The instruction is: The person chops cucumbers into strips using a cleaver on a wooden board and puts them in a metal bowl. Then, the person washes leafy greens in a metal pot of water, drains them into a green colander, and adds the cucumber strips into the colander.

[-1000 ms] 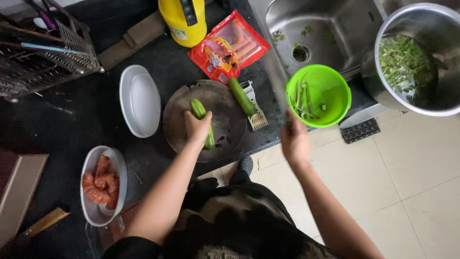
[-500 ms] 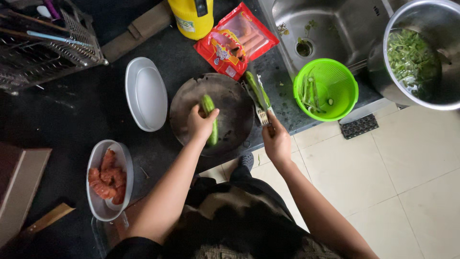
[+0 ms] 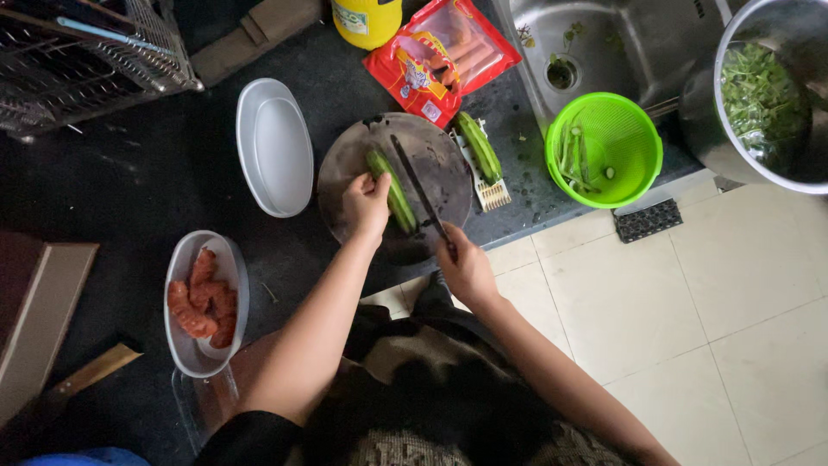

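The dark stone counter (image 3: 155,181) runs along the upper left, and a steel sink (image 3: 621,43) is set into it at the top right. Below and right of the sink, the floor (image 3: 716,345) consists of large pale cream tiles with thin grout lines, evenly lit. Well left of the sink, a wire dish rack (image 3: 78,60) stands on the counter at its top-left corner.

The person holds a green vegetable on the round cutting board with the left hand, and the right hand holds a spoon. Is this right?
Not quite. In the head view, the right hand holds a knife, not a spoon. The left hand does hold the green vegetable on the round cutting board.
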